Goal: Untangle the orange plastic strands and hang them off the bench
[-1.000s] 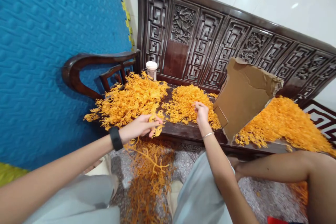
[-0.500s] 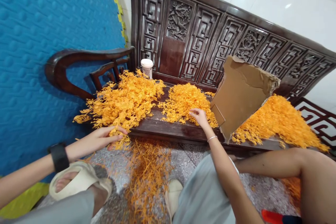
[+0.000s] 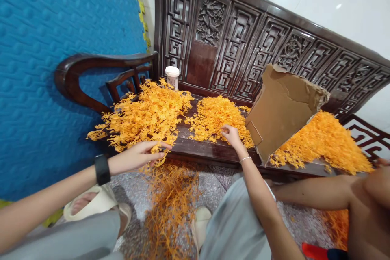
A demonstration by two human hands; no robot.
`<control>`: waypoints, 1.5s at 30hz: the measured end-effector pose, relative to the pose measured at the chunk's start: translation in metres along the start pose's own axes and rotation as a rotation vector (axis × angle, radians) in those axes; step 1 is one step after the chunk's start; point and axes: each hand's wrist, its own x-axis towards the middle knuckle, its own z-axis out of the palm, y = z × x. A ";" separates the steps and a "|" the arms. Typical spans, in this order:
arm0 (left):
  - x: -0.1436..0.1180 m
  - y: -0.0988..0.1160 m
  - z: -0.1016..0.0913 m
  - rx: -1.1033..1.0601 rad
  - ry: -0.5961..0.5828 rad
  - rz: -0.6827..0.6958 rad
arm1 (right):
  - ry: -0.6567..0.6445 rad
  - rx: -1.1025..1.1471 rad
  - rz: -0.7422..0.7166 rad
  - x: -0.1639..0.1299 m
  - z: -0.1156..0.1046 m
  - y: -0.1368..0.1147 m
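My left hand (image 3: 148, 153) is at the front edge of the bench, with its thumb and fingers closed on an orange plastic piece (image 3: 163, 157) that dangles from them. Just behind it spreads the left pile of orange branched plastic pieces (image 3: 146, 113). My right hand (image 3: 231, 135) has its fingertips pinched together at the front of the middle orange pile (image 3: 217, 115). Whatever that pinch holds is too small to make out.
A torn cardboard sheet (image 3: 283, 105) stands between the middle pile and the right pile (image 3: 326, 142). A white lidded tub (image 3: 172, 77) is by the carved backrest (image 3: 210, 20). Orange scraps (image 3: 170, 211) litter the floor. Another person's leg (image 3: 317, 191) is at right.
My left hand has moved right along the bench edge, away from the left pile's front, carrying orange plastic. My right hand has barely moved. The other person's arm has come in at far right.
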 end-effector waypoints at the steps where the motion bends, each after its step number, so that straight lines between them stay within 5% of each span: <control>1: 0.001 0.002 0.001 0.004 -0.016 0.002 | -0.021 -0.026 -0.018 -0.001 0.000 0.000; 10: 0.012 0.011 0.008 -0.002 -0.127 0.053 | -0.081 -0.190 -0.089 -0.010 -0.004 -0.016; 13: 0.016 0.014 0.011 -0.034 -0.171 0.068 | -0.151 0.007 -0.087 -0.014 -0.001 -0.033; 18: 0.022 0.018 0.017 0.006 -0.237 0.054 | -0.488 0.493 -0.088 -0.027 0.009 -0.073; 21: 0.025 0.022 0.020 0.044 -0.254 0.075 | -0.543 0.652 -0.126 -0.034 0.016 -0.093; 27: 0.033 0.018 0.026 0.080 -0.352 0.143 | -0.374 0.905 -0.074 -0.035 0.026 -0.103; 33: 0.035 0.012 0.032 0.154 -0.397 0.156 | -0.356 0.885 -0.060 -0.032 0.022 -0.099; 40: 0.031 0.013 0.030 0.137 -0.165 0.104 | -0.151 0.922 0.092 -0.025 0.011 -0.085; 45: 0.024 0.022 0.035 0.049 -0.112 0.129 | -0.043 0.984 0.220 -0.027 0.003 -0.087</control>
